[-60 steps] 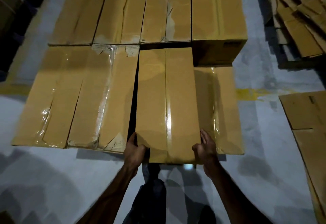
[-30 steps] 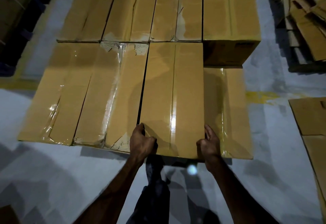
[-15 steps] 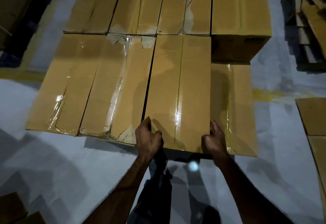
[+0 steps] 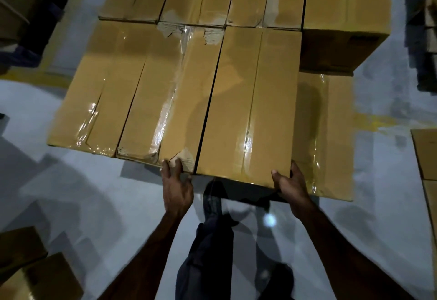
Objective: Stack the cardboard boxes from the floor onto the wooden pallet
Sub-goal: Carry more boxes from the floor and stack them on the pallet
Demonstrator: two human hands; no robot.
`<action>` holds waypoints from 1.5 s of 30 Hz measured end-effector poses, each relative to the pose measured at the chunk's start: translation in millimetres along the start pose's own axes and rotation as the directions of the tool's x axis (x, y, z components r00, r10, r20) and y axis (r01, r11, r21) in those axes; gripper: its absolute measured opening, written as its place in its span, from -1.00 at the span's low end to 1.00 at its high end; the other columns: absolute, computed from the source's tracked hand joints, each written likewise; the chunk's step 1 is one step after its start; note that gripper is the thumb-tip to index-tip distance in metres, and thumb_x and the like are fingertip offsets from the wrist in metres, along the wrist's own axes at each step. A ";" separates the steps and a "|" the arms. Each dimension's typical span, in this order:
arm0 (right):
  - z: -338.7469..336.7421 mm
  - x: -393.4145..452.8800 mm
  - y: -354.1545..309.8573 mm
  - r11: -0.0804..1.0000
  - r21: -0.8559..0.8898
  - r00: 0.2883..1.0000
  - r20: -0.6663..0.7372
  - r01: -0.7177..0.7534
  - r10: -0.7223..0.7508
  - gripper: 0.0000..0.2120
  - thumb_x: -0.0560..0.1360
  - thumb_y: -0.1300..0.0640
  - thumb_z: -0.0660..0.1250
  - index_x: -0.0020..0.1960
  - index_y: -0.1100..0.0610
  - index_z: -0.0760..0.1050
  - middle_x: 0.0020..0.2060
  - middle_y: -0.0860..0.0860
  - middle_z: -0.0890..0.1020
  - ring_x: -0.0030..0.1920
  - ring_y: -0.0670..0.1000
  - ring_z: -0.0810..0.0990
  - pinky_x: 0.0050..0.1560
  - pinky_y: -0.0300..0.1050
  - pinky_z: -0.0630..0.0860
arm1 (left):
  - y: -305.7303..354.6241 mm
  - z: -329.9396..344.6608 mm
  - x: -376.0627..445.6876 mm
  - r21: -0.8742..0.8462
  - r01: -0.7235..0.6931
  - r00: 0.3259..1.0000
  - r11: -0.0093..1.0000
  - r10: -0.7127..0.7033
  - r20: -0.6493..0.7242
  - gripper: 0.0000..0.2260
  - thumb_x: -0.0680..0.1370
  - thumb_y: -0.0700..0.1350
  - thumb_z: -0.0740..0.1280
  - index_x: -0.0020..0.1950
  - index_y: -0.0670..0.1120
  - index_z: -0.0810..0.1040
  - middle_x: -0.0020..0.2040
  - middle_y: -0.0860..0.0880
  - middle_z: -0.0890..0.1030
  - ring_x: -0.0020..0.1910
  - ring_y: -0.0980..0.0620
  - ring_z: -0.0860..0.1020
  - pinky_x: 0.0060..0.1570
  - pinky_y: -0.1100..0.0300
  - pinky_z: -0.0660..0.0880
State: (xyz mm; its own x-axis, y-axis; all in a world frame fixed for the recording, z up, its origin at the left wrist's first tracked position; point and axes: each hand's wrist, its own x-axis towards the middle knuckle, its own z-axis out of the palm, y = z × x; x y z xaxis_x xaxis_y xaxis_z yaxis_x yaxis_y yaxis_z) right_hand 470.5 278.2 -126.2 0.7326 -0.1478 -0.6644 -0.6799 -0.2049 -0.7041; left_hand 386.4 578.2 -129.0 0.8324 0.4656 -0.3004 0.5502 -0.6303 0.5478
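On the grey floor [image 4: 89, 193] stand rows of taped cardboard boxes [image 4: 142, 86]. Right hand [image 4: 289, 185] grips the nearest box [image 4: 250, 110] at its near right corner; left hand [image 4: 177, 188] rests straight-fingered on its neighbour's edge

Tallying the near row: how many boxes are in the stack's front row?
4: the far-left box; the torn-tape box, touched by the left hand; the middle-right box, gripped by the right hand; a lower box at the right end. Layers beneath are hidden.

Tan-brown cardboard boxes [image 4: 248, 101] striped with glossy clear tape; pale grey floor [image 4: 82, 193] with a yellow painted line [image 4: 378, 122]
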 end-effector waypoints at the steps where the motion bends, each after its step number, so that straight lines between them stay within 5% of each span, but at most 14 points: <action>1: 1.2 -0.9 -0.2 1.000 -0.005 1.000 -0.004 0.008 -0.008 -0.43 0.64 0.18 0.40 0.60 0.01 0.33 0.36 0.02 0.57 0.31 0.09 0.54 0.40 0.19 0.51 | 0.8 0.1 1.3 -0.007 0.001 1.000 1.000 -0.001 0.002 -0.34 0.54 -0.06 0.22 0.64 -0.23 0.30 0.65 -0.38 0.12 0.61 -0.45 0.16 0.37 -0.29 0.41; 5: 5.1 -3.1 0.8 0.999 -0.012 0.999 -0.009 0.036 -0.036 -0.44 0.63 0.22 0.40 0.59 0.04 0.35 0.34 0.00 0.59 0.30 0.08 0.55 0.35 0.02 0.48 | 0.9 7.2 1.0 0.026 -0.017 0.999 1.000 0.016 0.035 -0.29 0.49 -0.10 0.19 0.67 -0.19 0.24 0.68 -0.34 0.06 0.61 -0.48 0.09 0.33 -0.40 0.42; 10: 7.0 -0.9 -0.6 0.999 -0.049 1.000 -0.029 0.003 -0.005 -0.49 0.63 0.18 0.40 0.54 0.00 0.38 0.25 -0.03 0.57 0.23 0.11 0.55 0.35 0.16 0.54 | 10.6 13.0 2.4 0.064 -0.004 0.997 0.998 -0.001 0.077 -0.36 0.47 -0.19 0.17 0.57 -0.25 0.28 0.65 -0.36 0.10 0.54 -0.55 0.13 0.22 -0.42 0.49; 14: 8.4 -0.2 -0.8 0.998 -0.061 0.999 -0.038 0.016 -0.019 -0.50 0.63 0.22 0.39 0.54 0.02 0.39 0.27 0.00 0.59 0.26 0.12 0.56 0.37 0.15 0.52 | 12.8 19.1 3.5 0.034 0.019 0.997 0.999 -0.021 0.079 -0.32 0.50 -0.35 0.27 0.63 -0.24 0.21 0.68 -0.36 0.00 0.60 -0.54 0.00 0.37 -0.42 0.35; 19: 4.2 -1.3 -5.8 0.996 -0.086 1.000 -0.012 -0.011 0.010 -0.48 0.62 0.20 0.41 0.54 0.03 0.39 0.26 -0.01 0.59 0.26 0.12 0.55 0.38 0.18 0.52 | 20.3 19.0 -3.1 0.038 0.016 0.993 0.999 -0.021 0.114 -0.24 0.54 -0.29 0.30 0.70 -0.21 0.08 0.71 -0.26 -0.10 0.65 -0.42 0.02 0.45 -0.27 0.34; 21: -0.8 -0.9 -11.5 0.994 -0.108 1.000 0.015 -0.012 0.014 -0.49 0.62 0.19 0.43 0.53 0.05 0.41 0.24 0.00 0.60 0.27 0.13 0.56 0.38 0.17 0.51 | 31.7 13.5 -5.9 0.119 0.059 0.993 0.991 -0.071 0.093 -0.34 0.55 -0.23 0.31 0.65 -0.15 0.23 0.70 -0.20 0.07 0.57 -0.35 0.28 0.33 -0.20 0.46; 23: -6.3 1.1 -19.0 0.992 -0.124 0.999 0.037 -0.013 0.018 -0.50 0.62 0.16 0.43 0.53 0.03 0.42 0.21 -0.03 0.59 0.25 0.12 0.56 0.38 0.16 0.51 | 45.2 4.6 -6.8 0.206 0.054 0.998 0.977 -0.055 0.002 -0.57 0.53 -0.16 0.31 0.42 -0.12 0.45 0.53 -0.14 0.37 0.26 -0.30 0.56 0.02 -0.11 0.54; 26: -11.3 8.9 -33.6 0.988 -0.151 0.999 0.044 -0.016 0.023 -0.50 0.62 0.09 0.43 0.53 -0.03 0.42 0.28 -0.05 0.59 0.29 0.11 0.56 0.39 0.22 0.50 | 61.7 -4.6 3.9 0.251 -0.058 0.991 0.966 0.086 -0.104 -0.77 0.58 -0.11 0.27 0.21 -0.13 0.56 0.24 -0.14 0.54 -0.03 -0.24 0.61 -0.20 0.01 0.46; 29: -11.5 24.1 -50.7 0.988 -0.156 1.000 0.011 -0.024 0.026 -0.51 0.61 0.08 0.44 0.52 -0.01 0.45 0.34 -0.01 0.61 0.31 0.13 0.58 0.40 0.24 0.51 | 75.1 -7.7 40.6 0.328 -0.234 0.957 0.915 0.275 -0.086 -0.74 0.62 -0.13 0.29 0.27 -0.16 0.59 0.21 -0.18 0.59 0.07 -0.20 0.55 -0.07 -0.03 0.51; 35: -1.9 70.3 -99.6 0.987 -0.160 0.998 -0.057 0.004 -0.014 -0.54 0.62 0.04 0.42 0.50 0.01 0.47 0.30 -0.05 0.61 0.30 0.07 0.56 0.38 0.15 0.51 | 112.1 -4.8 154.9 0.384 -0.529 0.849 0.757 0.470 0.242 -0.43 0.67 0.07 0.23 0.61 -0.20 0.30 0.58 -0.24 0.34 0.50 -0.24 0.36 0.36 -0.17 0.45; 41: 2.1 133.6 -151.9 0.982 -0.187 0.990 -0.133 0.014 -0.039 -0.37 0.55 -0.15 0.42 0.56 -0.03 0.38 0.46 0.06 0.54 0.40 0.20 0.53 0.37 0.27 0.53 | 151.8 9.6 254.8 0.371 -0.589 0.801 0.718 0.457 0.387 -0.24 0.71 0.25 0.10 0.70 -0.24 -0.01 0.71 -0.25 0.00 0.68 -0.23 0.03 0.62 -0.20 0.09; 45: 10.4 166.0 -178.6 0.984 -0.170 0.981 -0.174 0.059 -0.089 -0.55 0.62 -0.01 0.39 0.48 0.01 0.43 0.35 0.07 0.59 0.33 0.21 0.57 0.32 0.25 0.56 | 170.0 16.4 291.2 0.351 -0.600 0.791 0.719 0.467 0.396 -0.21 0.71 0.28 0.05 0.70 -0.25 -0.09 0.71 -0.24 -0.08 0.70 -0.21 -0.06 0.65 -0.16 -0.01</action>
State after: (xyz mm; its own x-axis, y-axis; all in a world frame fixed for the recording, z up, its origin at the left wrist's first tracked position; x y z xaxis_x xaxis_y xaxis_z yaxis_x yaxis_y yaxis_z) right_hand 713.3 300.3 -113.4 0.7845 -0.2951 -0.5454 -0.6201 -0.3749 -0.6891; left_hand 723.4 596.5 -136.2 0.9412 -0.1717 -0.2910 -0.0806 -0.9505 0.2999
